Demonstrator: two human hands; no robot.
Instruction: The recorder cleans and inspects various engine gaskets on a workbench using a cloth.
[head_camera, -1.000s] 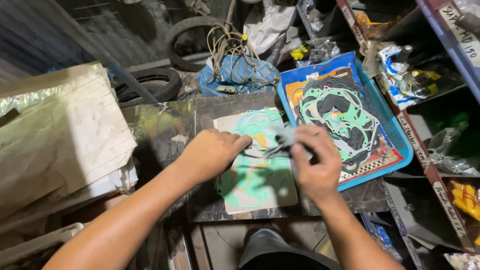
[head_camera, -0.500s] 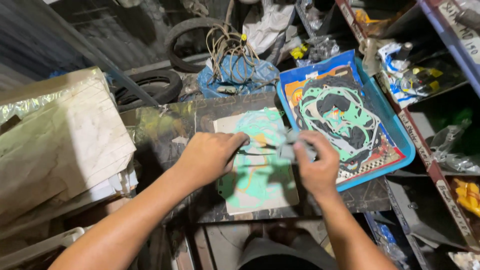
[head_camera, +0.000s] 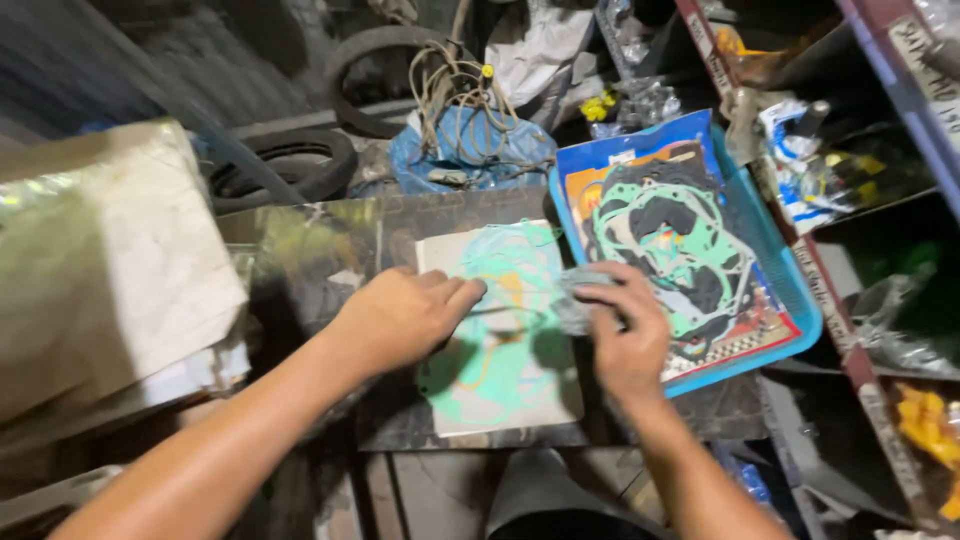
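under the flat left hand (head_camera: 400, 318) lies the gasket sheet (head_camera: 505, 335); right hand (head_camera: 625, 335) pinches its wrapper (head_camera: 572, 300).

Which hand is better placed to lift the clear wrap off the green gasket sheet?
Probably the right hand: its fingers already pinch the clear wrap at the sheet's right edge. The left hand lies flat, pressing the sheet down.

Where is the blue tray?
In the head view the blue tray sits right of centre on the dark board, just beyond the right hand and beside the white card, with the shelf rack on its right.
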